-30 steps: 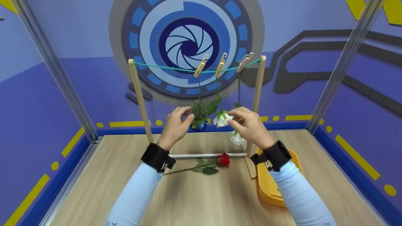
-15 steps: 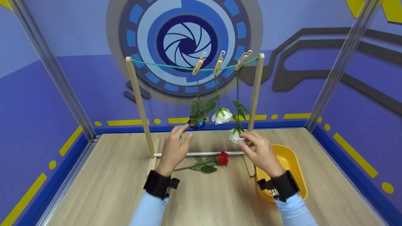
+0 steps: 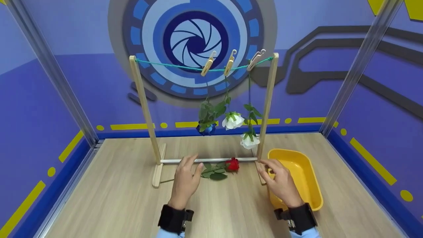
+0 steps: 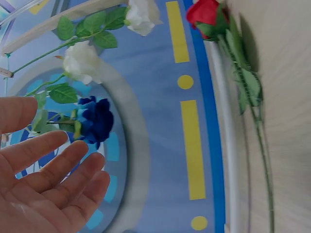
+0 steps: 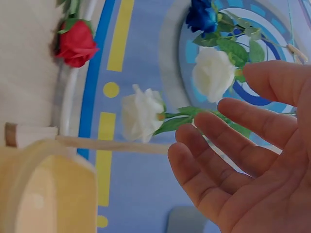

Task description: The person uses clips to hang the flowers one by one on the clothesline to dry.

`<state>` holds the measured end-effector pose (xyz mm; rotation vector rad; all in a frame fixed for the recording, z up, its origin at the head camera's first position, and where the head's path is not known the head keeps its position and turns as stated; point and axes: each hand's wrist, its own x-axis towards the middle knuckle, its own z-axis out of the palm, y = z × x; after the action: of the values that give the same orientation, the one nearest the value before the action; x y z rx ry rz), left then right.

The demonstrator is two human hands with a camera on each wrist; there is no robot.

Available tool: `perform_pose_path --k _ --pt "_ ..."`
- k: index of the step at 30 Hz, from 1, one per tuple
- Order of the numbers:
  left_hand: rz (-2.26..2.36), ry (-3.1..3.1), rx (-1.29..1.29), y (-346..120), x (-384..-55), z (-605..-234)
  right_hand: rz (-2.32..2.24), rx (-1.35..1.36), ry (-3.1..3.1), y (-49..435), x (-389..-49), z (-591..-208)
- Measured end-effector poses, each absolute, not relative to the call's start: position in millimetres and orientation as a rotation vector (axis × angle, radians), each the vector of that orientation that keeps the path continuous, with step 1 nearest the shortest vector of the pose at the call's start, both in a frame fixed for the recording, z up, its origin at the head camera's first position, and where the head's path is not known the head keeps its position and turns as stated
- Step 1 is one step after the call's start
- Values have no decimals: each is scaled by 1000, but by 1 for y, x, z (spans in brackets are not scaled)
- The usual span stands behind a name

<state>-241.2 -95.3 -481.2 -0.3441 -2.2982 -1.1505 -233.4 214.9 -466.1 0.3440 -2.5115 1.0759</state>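
My left hand (image 3: 185, 180) hovers over the table with fingers loosely extended and nothing in them, partly covering the stem of a red rose (image 3: 232, 164) that lies on the tabletop. To the right, my empty right hand (image 3: 280, 181) hangs relaxed beside the frame's foot and in front of the yellow tray (image 3: 312, 178). Upside down from a green string hang a blue rose (image 3: 206, 128), a white rose (image 3: 233, 121) and a lower white rose (image 3: 250, 141). Clothespins (image 3: 207, 65) hold their stems. The left wrist view shows bare, spread fingers (image 4: 92, 170).
A wooden frame (image 3: 144, 104) with a pale crossbar (image 3: 178, 161) near the table carries the green string (image 3: 165, 64). Its right post (image 3: 269, 99) rises close to the tray. Patterned panels and metal posts (image 3: 350, 69) enclose the table (image 3: 115, 198).
Both hands have come down and back from the hanging roses toward the tabletop, moving apart from them. The roses stay clipped to the string, and the red rose has not moved.
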Motion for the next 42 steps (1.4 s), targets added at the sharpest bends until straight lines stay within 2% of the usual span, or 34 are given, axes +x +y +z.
perform_pose_path --k 10,28,35,42 --pt "-959 -2335 -329 -86 -247 -502 1038 286 -2615 237 -230 -484" --pt "-903 -2417 -455 -61 -242 -509 843 114 -2910 294 -227 -477" --pt "-887 -2491 -538 -39 -234 -507 855 -76 -3130 305 -231 -474" --pt "-831 -2527 -659 -5 -225 -507 905 -149 -3214 314 -230 -476"
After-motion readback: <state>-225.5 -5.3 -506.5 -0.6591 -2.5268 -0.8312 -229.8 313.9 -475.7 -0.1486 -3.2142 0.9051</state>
